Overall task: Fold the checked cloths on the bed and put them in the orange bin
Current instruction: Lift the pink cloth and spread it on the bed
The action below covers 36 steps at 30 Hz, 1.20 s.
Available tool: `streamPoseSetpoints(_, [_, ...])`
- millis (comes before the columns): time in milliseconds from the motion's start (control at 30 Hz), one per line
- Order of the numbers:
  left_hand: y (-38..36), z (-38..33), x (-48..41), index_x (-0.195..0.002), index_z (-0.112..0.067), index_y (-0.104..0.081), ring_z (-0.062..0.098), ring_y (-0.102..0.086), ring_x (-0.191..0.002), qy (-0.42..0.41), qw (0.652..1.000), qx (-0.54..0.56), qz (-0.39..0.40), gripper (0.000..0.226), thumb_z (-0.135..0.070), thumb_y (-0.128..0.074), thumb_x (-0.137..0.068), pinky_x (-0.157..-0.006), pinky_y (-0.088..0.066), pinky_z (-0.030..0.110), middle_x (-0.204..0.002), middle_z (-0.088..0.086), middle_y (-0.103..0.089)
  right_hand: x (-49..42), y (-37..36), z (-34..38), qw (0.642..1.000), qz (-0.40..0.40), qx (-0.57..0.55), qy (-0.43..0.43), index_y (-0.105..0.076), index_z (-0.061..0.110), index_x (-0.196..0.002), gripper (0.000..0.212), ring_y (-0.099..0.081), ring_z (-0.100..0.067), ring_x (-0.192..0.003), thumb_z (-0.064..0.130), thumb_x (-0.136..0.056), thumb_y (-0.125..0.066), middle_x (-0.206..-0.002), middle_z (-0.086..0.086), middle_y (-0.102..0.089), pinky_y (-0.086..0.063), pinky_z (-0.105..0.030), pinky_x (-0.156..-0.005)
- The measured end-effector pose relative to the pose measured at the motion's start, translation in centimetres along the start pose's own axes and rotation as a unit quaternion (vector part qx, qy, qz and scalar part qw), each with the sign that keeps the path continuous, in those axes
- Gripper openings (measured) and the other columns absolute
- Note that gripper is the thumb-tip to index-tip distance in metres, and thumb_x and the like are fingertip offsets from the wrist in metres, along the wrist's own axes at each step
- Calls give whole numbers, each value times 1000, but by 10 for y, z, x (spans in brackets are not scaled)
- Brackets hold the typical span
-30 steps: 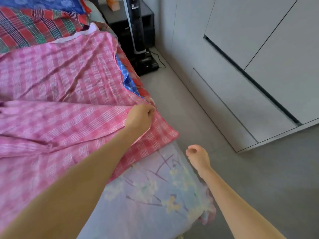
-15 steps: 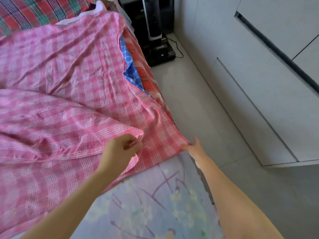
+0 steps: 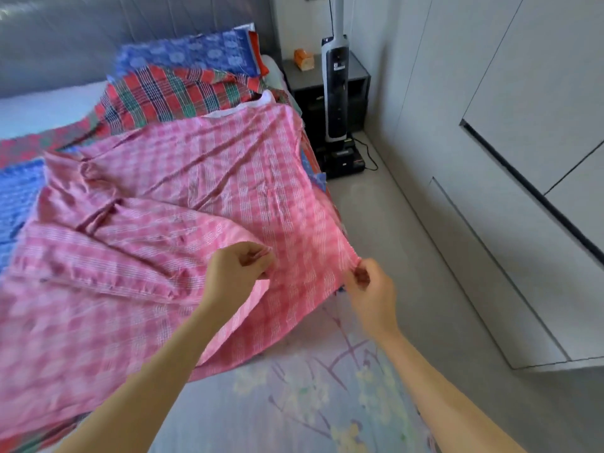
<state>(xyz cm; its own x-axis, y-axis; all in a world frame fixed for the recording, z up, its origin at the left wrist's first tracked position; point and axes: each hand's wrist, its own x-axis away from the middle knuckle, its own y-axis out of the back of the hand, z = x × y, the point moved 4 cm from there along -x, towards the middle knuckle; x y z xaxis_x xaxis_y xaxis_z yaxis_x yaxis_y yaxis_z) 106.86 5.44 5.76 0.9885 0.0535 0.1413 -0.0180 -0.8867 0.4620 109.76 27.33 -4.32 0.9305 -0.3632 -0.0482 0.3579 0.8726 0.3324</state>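
A large pink checked cloth (image 3: 170, 197) lies spread and partly folded over the bed. My left hand (image 3: 237, 273) pinches one corner of its folded-over layer. My right hand (image 3: 371, 286) pinches the cloth's corner at the bed's right edge, lifting it a little. Behind it lie a red and green checked cloth (image 3: 170, 96) and a blue patterned cloth (image 3: 186, 57). Another blue checked cloth (image 3: 16, 197) shows at the left. The orange bin is out of view.
The bed has a pale floral sheet (image 3: 294, 403) in front. A stick vacuum on its dock (image 3: 338, 103) stands beside a dark nightstand (image 3: 327, 83) at the bed's head. Grey wardrobe doors (image 3: 506, 158) line the right, with a strip of floor (image 3: 392, 240) between.
My right hand reached to the cloth's corner at the bed edge and took hold of it. My left hand kept its corner and pulled it toward me. The view tilted up.
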Motion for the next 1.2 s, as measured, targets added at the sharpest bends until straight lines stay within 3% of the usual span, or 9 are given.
streamPoseSetpoints(100, [50,-36,27,-69,-18,-67,1,-62,-51,-44,998,-34,23,18,-8,-67,-85,-47,-43,8,-54,-11,-66,32,-10,85,997,-3,-71,25,-46,13,-65,29,-47,-10,-55,8,-87,-63,-58,4,-52,-40,-28,-55])
streamPoseSetpoints(200, [108,-65,55,-68,-18,-66,3,-64,-53,-98,993,-68,17,20,-8,-67,-85,-58,-51,13,-52,-14,-65,71,-25,170,992,12,-87,91,-50,7,-67,26,-46,-6,-54,11,-88,-64,-59,3,-51,-39,-20,-54])
streamPoseSetpoints(267, [147,-82,76,-70,-10,-69,13,-68,-59,-118,990,-70,19,15,-8,-67,-85,-66,-56,23,-58,-7,-69,102,-39,222,986,31,-89,137,-52,9,-67,25,-47,-5,-54,13,-87,-66,-59,7,-51,-39,-15,-54])
streamPoseSetpoints(433, [240,-104,134,-73,-13,-71,20,-70,-61,-168,981,-81,54,13,-13,-68,-86,-64,-57,32,-63,1,-71,183,-78,330,970,38,-96,221,-52,26,-68,29,-54,0,-60,7,-85,-66,-61,14,-54,-38,-8,-55])
streamPoseSetpoints(567, [297,-105,167,-80,-13,-71,17,-71,-64,-155,984,-21,82,9,-7,-67,-85,-65,-58,24,-71,6,-73,226,-106,373,959,24,-88,267,-59,11,-72,16,-54,-9,-59,10,-86,-65,-64,4,-59,-42,-17,-51])
streamPoseSetpoints(733, [335,-103,183,-77,-5,-69,15,-70,-60,-127,989,21,72,13,0,-61,-87,-57,-55,19,-65,4,-71,247,-128,405,937,49,-41,344,-60,11,-76,12,-52,-9,-59,9,-88,-61,-67,4,-58,-44,-19,-53])
streamPoseSetpoints(867, [353,-100,186,-78,0,-69,17,-69,-59,-104,993,36,41,13,-1,-60,-88,-61,-59,28,-68,10,-70,255,-139,424,913,83,13,399,-63,8,-85,10,-54,-12,-62,14,-87,-54,-73,1,-61,-48,-31,-55])
streamPoseSetpoints(1000, [358,-97,190,-72,-3,-69,17,-67,-55,-70,996,40,24,20,2,-58,-88,-58,-59,28,-66,12,-68,259,-144,434,882,60,74,461,-62,4,-79,14,-53,-14,-59,11,-84,-51,-69,-2,-60,-48,-32,-52])
streamPoseSetpoints(1200, [356,-90,187,-84,5,-69,26,-68,-65,-9,996,90,24,14,-3,-58,-89,-66,-60,34,-78,21,-69,265,-146,435,805,46,188,561,-62,3,-77,25,-56,-18,-63,18,-86,-43,-71,-5,-59,-48,-21,-56])
